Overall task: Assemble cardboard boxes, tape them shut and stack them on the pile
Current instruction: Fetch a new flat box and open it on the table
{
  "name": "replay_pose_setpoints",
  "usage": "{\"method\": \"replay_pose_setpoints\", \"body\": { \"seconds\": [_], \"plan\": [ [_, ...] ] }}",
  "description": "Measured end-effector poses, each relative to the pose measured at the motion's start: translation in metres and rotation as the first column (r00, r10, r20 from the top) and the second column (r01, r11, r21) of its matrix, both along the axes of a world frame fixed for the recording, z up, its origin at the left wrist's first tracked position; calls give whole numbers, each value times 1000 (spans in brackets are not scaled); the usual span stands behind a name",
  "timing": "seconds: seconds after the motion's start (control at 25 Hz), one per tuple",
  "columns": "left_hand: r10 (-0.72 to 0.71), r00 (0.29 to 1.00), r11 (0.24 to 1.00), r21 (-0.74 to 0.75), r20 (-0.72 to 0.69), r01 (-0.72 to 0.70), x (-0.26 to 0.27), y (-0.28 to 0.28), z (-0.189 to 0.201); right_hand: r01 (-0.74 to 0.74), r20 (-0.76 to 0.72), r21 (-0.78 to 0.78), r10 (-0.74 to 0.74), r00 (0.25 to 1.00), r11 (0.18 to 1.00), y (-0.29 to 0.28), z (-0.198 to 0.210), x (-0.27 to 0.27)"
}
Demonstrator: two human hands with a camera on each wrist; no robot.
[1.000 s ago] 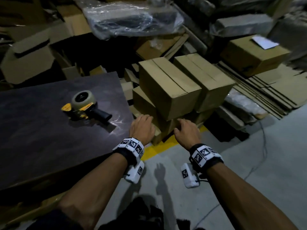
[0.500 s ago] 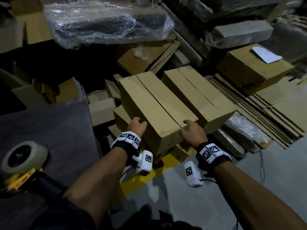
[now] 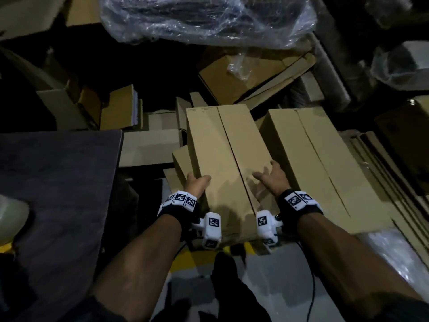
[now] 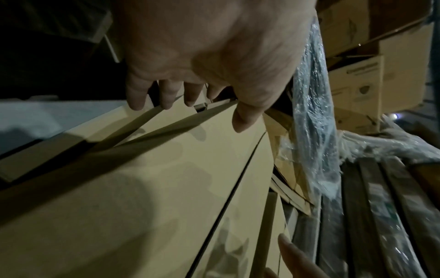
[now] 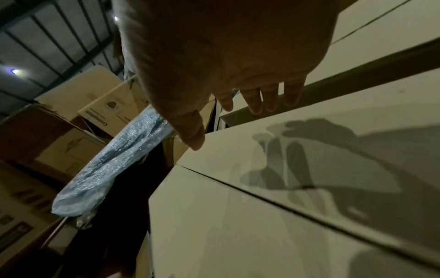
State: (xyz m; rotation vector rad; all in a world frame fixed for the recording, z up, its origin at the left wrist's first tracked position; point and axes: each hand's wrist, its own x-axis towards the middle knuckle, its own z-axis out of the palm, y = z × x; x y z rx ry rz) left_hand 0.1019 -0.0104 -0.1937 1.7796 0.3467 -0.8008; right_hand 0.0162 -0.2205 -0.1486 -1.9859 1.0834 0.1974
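Box in hand: a closed cardboard box (image 3: 222, 163) lies on top of the pile (image 3: 183, 159), just beside a second box (image 3: 318, 163) on its right; I judge it is being seated there.
Left hand (image 3: 197, 184): grasps the box's left edge, thumb on top, fingers over the side, likely to steer it.
Right hand (image 3: 270, 176): released, spread fingers above the top near the right edge; contact cannot be told, perhaps squaring the box.
Seam: the top flaps meet in a dark line; tape cannot be made out.
Surface (image 3: 58, 194): dark, to the left, a tape roll (image 3: 11, 219) at its edge.
Room: dim store, flattened cardboard (image 3: 383, 163), a plastic-wrapped bundle (image 3: 209, 17), grey floor (image 3: 278, 287).
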Motion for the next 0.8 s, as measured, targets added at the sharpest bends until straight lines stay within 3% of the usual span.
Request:
{"method": "replay_pose_setpoints", "body": {
  "seconds": [0.24, 0.36, 0.52, 0.68, 0.8],
  "plan": [
    [163, 981, 987, 27, -108, -161, 22, -30, -57, -85, -141, 30, 89, 986, 996, -55, -47, 64],
    [223, 972, 975, 37, -71, -221, 26, -41, -55, -67, -138, 84, 78, 987, 994, -68, -61, 77],
    [263, 964, 965, 2, -34, -263, 29, -51, -55, -9, -63, 192, 21, 998, 981, -79, -70, 84],
    [320, 947, 944, -77, -20, -320, 16, -37, -55, -38, 34, 200, 32, 999, 979, -68, -55, 76],
    [375, 926, 918, -156, 37, -365, -5, -19, -8, -61, 177, 214, 23, 984, 975, -49, -19, 70]
  ]
}}
